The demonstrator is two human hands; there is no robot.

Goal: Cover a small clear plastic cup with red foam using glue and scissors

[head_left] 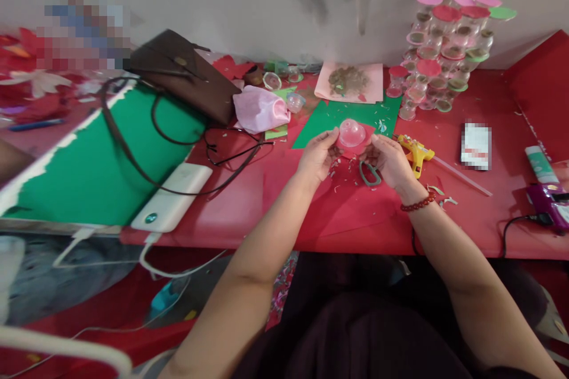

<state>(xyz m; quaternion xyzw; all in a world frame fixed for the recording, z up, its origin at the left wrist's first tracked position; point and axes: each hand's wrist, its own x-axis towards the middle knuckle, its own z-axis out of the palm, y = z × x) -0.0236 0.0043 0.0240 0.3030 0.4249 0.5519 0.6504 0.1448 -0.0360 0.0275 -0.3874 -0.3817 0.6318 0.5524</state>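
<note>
Both of my hands hold a small clear plastic cup (352,132) turned upside down on a piece of red paper (365,132). My left hand (317,157) pinches the paper's left edge with its fingers closed. My right hand (388,160) grips the right edge, fingers closed; a red bead bracelet (416,205) circles that wrist. Green-handled scissors (368,174) lie on the red table (249,201) just under my right hand.
A yellow glue gun (415,153) lies right of my hands. Stacked lidded cups (444,47) stand at the back right, a green sheet (347,115) and pink paper with dried bits (349,81) behind. A brown handbag (184,74), white power bank (171,196) and green board (89,160) are left.
</note>
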